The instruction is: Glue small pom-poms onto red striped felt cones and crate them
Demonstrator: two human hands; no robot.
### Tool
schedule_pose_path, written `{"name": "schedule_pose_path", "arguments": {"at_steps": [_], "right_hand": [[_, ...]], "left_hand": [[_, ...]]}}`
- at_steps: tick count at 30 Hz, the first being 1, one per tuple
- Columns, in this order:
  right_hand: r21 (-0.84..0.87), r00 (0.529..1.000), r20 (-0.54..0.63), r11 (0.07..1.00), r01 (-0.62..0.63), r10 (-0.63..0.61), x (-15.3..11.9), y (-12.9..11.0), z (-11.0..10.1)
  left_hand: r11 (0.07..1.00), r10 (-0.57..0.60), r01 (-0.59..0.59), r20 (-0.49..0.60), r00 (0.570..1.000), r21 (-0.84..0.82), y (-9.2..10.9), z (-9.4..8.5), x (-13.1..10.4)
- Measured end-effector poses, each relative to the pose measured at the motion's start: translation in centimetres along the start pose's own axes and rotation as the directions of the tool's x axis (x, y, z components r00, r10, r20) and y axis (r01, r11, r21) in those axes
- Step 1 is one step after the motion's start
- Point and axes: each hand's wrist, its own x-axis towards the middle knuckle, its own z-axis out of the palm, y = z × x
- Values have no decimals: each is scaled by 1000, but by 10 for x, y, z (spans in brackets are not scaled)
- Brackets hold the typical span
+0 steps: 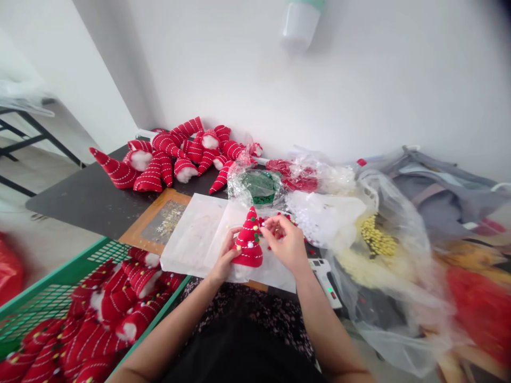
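Observation:
A red stuffed cone (248, 256) with white stitched lines stands upright, dotted with small green, yellow and white pom-poms. My left hand (224, 261) is closed around its left side, thumb at the front near the base. Just right of the cone, my right hand (290, 249) pinches what looks like a small white pom-pom (263, 224) between thumb and fingertips. Loose red pom-poms (281, 233) lie behind that hand, partly covered by it. Beneath the hands are white paper sheets (195, 229) on the table.
Stuffed red cones (165, 154) are heaped at the back left. A green basket (59, 282) at lower left holds decorated cones. A plastic bag of green pieces (259, 186), white pom-poms (307, 218), a bag with yellow ones (377, 236) and a white device (326, 284) sit rightward.

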Motion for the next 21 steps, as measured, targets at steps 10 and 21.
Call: {"name": "schedule_pose_path", "arguments": {"at_steps": [10,21], "right_hand": [[-18,995,-46,996,-88,87,-16,-4,18],[147,910,-376,981,-128,175,-9,23,-13]], "left_hand": [[1000,-6,6,-2,1000,4,4,4,-1],[998,-37,30,-144,989,-50,10,8,0]]}}
